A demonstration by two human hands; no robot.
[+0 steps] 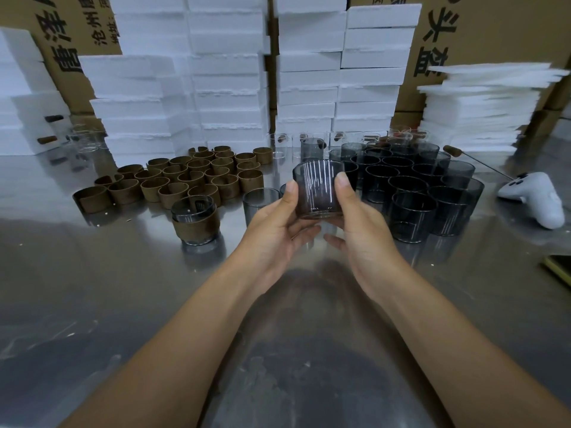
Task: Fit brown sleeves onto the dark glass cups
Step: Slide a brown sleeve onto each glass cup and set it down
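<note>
Both the left hand (275, 223) and right hand (358, 230) hold one bare dark glass cup (318, 188) upright between their thumbs.

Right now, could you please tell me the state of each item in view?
held cup: upright, off the table, no sleeve.
left hand: grips held cup.
right hand: grips held cup.
sleeved cup: upright on table, sleeve fitted.
loose sleeves: empty, standing on table.
dark cups: upright, bare.

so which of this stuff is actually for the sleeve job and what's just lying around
For the job: dark cup held by left hand and right hand; loose brown sleeves; group of bare dark cups; one sleeved cup.
Lying about: white controller; stacked white foam; cardboard boxes; clear glasses at the back.
</note>
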